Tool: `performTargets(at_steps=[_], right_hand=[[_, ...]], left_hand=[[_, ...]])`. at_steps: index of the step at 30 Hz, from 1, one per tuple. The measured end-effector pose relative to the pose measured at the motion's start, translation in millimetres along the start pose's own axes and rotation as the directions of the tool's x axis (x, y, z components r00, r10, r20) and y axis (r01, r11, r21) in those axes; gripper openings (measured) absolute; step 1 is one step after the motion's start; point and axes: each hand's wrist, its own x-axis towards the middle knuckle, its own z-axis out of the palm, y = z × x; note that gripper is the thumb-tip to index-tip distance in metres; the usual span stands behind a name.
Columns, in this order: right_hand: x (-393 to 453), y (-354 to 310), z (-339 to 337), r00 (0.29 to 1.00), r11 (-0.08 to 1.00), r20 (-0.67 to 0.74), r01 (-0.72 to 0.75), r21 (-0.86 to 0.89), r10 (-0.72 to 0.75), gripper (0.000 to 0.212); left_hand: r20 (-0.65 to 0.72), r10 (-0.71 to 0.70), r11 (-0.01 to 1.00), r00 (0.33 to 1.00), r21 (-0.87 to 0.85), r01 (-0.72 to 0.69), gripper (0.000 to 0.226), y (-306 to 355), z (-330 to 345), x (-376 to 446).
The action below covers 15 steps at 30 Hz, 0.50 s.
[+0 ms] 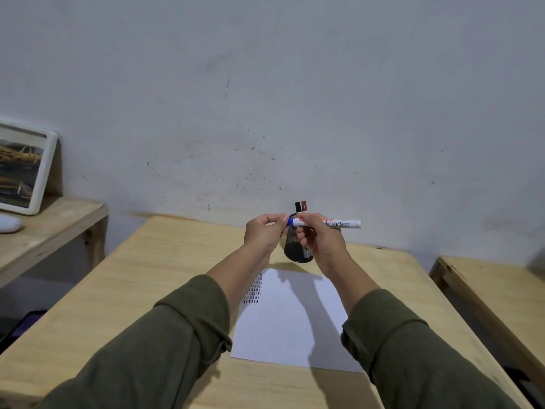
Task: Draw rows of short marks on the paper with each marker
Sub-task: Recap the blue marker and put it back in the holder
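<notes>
Both hands are raised above the table, holding a white marker (339, 224) level. My right hand (323, 242) grips its barrel. My left hand (265, 234) pinches the blue cap (290, 222) at the marker's left end. Behind the hands stands a black mesh pen holder (298, 252) with a black marker (298, 206) and a red marker (304, 206) sticking out. A white sheet of paper (289, 320) lies on the wooden table (147, 276); several rows of short dark and red marks (254, 290) sit near its upper left corner.
A grey wall rises right behind the table. A lower wooden shelf (44, 231) at the left carries a white-framed picture (23, 169) and a white object (8, 222). Another wooden table (501, 284) stands at the right.
</notes>
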Motion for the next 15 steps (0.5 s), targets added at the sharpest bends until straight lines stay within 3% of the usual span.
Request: performTargets(at_steps=[3, 6, 15], right_hand=[[-3.2, 6.4, 0.1, 0.998, 0.990, -0.014, -0.055, 0.131, 0.057, 0.010], [-5.7, 5.7, -0.1, 0.994, 0.984, 0.066, -0.094, 0.149, 0.084, 0.007], [-6.2, -18.1, -22.3, 0.962, 0.973, 0.219, -0.196, 0.124, 0.166, 0.036]], left_hand=[[-0.040, 0.075, 0.992, 0.996, 0.106, -0.071, 0.008, -3.2, 1.1, 0.1], [-0.016, 0.128, 0.978, 0.992, 0.167, -0.124, 0.005, -2.6, -2.3, -0.8], [-0.066, 0.078, 0.997, 0.995, 0.016, -0.078, 0.010, 13.7, -9.7, 16.7]])
